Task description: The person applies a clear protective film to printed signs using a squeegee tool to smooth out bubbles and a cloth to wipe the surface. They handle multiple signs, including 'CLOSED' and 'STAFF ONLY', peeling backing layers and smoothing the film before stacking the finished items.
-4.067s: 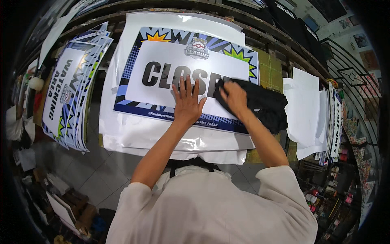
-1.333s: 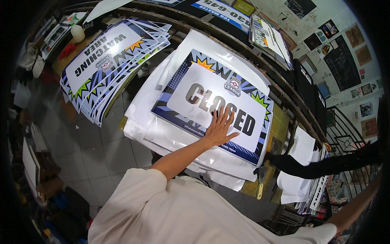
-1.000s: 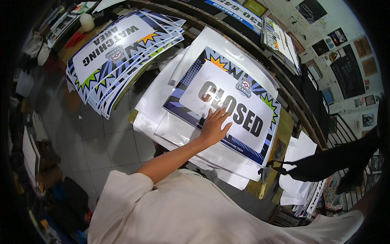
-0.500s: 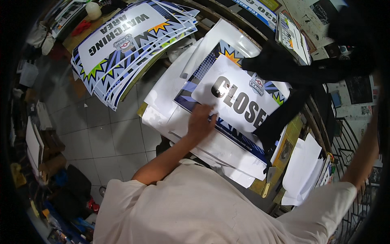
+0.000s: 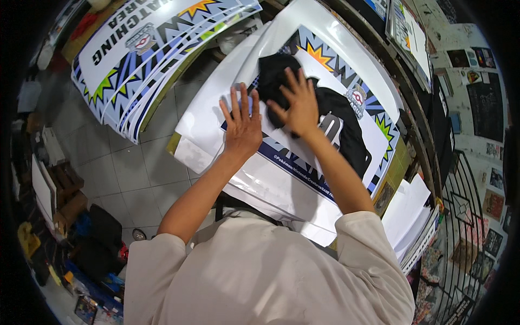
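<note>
A printed poster [image 5: 314, 49] with bold lettering and cartoon starbursts lies on white sheets [image 5: 195, 114] on the table in front of me. Bunched across its left and middle is a black cloth [image 5: 346, 122]. My right hand [image 5: 299, 104] presses on the cloth with fingers spread. Flat beside it, at the poster's left edge, my left hand [image 5: 241, 123] rests with its fingers stretched out. Part of the lettering is covered by the cloth and my right hand.
At the far left, a stack of similar printed posters [image 5: 103, 86] fans out on another surface. White papers [image 5: 403, 211] lie by the table's right side. Beyond stand a dark metal rack [image 5: 463, 211] and a wall with pictures. Tiled floor [image 5: 130, 173] shows at left.
My right arm has swung in from the far right, and the black cloth has come down onto the poster beneath that hand. My left hand has moved left and up, fingers now spread.
</note>
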`<state>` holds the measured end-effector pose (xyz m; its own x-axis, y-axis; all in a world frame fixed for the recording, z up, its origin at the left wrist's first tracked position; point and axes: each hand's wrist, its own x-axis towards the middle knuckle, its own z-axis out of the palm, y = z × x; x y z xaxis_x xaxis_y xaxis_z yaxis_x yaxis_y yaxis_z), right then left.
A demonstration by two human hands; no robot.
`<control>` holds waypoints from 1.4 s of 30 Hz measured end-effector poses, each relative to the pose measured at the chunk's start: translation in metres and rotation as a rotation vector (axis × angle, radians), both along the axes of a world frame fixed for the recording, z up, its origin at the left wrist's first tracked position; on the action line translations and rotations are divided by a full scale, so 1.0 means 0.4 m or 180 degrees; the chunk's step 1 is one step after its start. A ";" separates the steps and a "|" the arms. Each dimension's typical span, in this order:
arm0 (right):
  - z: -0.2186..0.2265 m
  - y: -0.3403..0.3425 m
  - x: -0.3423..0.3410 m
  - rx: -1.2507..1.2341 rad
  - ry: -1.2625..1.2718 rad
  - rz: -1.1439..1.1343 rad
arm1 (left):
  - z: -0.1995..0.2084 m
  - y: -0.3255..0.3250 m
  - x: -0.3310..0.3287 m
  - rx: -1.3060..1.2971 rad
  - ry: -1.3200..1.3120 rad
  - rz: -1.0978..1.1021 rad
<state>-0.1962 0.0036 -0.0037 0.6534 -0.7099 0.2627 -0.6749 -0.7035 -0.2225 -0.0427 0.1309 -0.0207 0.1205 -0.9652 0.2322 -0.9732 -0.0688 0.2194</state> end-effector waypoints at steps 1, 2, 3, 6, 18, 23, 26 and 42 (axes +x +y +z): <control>0.015 0.059 -0.001 0.0241 0.0013 0.0181 | 0.010 0.009 0.007 0.0151 0.0135 0.0040; 0.040 0.131 -0.019 0.0461 0.0037 0.0352 | 0.016 0.009 0.010 0.0278 0.0282 0.0071; 0.050 0.175 -0.059 0.0667 -0.0078 0.0335 | 0.010 0.004 0.016 0.0177 0.0238 0.0075; -0.012 0.115 -0.308 0.0121 0.0367 -0.0954 | -0.012 0.014 0.005 0.0092 0.0200 -0.0121; -0.012 0.247 -0.345 0.0929 0.0201 -0.1769 | -0.016 0.000 0.011 0.0098 0.0629 -0.0239; 0.017 0.229 -0.236 0.0404 0.0353 -0.1341 | -0.005 -0.006 0.007 0.0237 0.0624 -0.0359; 0.008 0.179 -0.003 0.0463 0.0027 -0.0567 | -0.002 -0.002 0.013 0.0382 0.0368 -0.0393; -0.050 -0.042 -0.076 -0.0334 0.0056 -0.1269 | 0.004 -0.015 -0.009 0.0633 0.0347 -0.0230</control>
<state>-0.2266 -0.0132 -0.0237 0.3377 -0.8783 0.3385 -0.9023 -0.4045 -0.1494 -0.0461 0.1250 -0.0189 0.0635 -0.9976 0.0259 -0.9485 -0.0522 0.3125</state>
